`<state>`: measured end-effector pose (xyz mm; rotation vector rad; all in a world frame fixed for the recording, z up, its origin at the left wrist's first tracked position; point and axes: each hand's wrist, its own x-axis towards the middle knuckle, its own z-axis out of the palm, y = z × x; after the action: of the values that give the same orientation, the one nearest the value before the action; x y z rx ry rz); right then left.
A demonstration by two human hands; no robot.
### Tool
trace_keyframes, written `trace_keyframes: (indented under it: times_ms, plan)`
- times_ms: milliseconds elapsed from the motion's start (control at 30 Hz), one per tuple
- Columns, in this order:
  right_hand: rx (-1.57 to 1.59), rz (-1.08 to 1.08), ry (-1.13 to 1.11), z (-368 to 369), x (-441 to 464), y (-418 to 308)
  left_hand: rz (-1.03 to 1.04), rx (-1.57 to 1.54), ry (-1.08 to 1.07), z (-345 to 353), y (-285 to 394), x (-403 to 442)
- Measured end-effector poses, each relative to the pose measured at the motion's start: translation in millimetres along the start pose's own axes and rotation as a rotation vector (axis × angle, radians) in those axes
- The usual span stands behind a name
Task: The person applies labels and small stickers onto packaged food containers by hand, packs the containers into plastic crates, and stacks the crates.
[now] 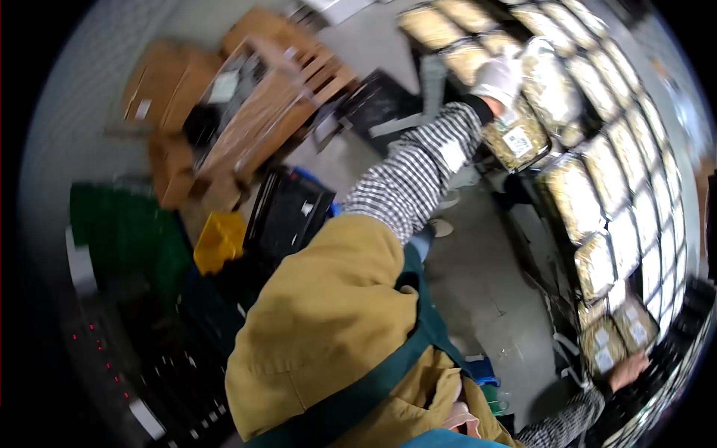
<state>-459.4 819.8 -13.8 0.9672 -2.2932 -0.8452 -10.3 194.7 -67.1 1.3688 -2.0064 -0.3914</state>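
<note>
My left hand (499, 78), in a white glove, reaches over the black trays of clear-topped food packs at the top. Motion blurs its fingers, so their grip is unclear. Beneath its wrist lies a food pack (517, 138) with a white label and yellow-green contents. A shiny clear-wrapped pack (551, 82) is just beside the glove. At the lower right, the fingers of my right hand (629, 370) are curled at the near edge of a labelled pack (635, 324). Another labelled pack (603, 347) adjoins it. Both sleeves are checkered.
Rows of similar packs (627, 172) fill the right side. Cardboard boxes (168, 86), a black crate (287, 213), a yellow bin (219, 243) and green crates (127, 231) crowd the left. Grey floor (478, 299) shows between me and the packs.
</note>
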Motion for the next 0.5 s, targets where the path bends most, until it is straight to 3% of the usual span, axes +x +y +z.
trace_keyframes:
  times_ms: [33,67,100,167,233,267,300,400,433,467,500]
  plan:
    - [0.233,0.080,0.027,-54.4,-3.0,-1.8,-0.023,0.037,0.097,-42.1,-0.3,-29.7]
    - [0.207,0.086,0.150,-34.8,-7.2,20.9,-0.083,-0.035,0.137,-80.6,-5.9,-60.2]
    - [0.097,-0.106,0.270,-95.1,-5.9,11.6,-0.099,-0.010,0.169,-107.1,-22.0,-88.6]
    - [0.462,0.233,0.218,-197.0,-12.2,-33.2,-0.112,-0.112,0.352,-148.0,-66.7,-155.2]
    - [0.661,0.086,0.225,-253.6,-28.9,-72.9,-0.318,-0.107,0.113,-204.4,-100.1,-224.2]
    - [0.699,0.029,0.204,-281.5,-33.8,-105.9,-0.535,-0.156,0.012,-208.2,-130.1,-256.5]
    - [0.708,-0.125,0.181,-289.2,-36.7,-136.3,-0.540,-0.152,-0.054,-200.5,-170.3,-294.7]
    - [0.609,-0.486,0.091,-306.7,-58.1,-256.7,-0.837,-0.373,-0.019,-227.5,-243.6,-390.3]
    - [1.025,-0.536,-0.014,-290.0,-65.1,-311.4,-0.804,-0.293,-0.049,-239.2,-275.5,-422.1]
    - [1.164,-0.397,-0.289,-363.5,-98.0,-364.5,-0.851,-0.191,-0.035,-233.2,-328.3,-460.0]
    - [1.177,-0.578,-0.292,-329.2,-106.6,-420.6,-0.859,-0.002,-0.089,-259.9,-355.9,-484.2]
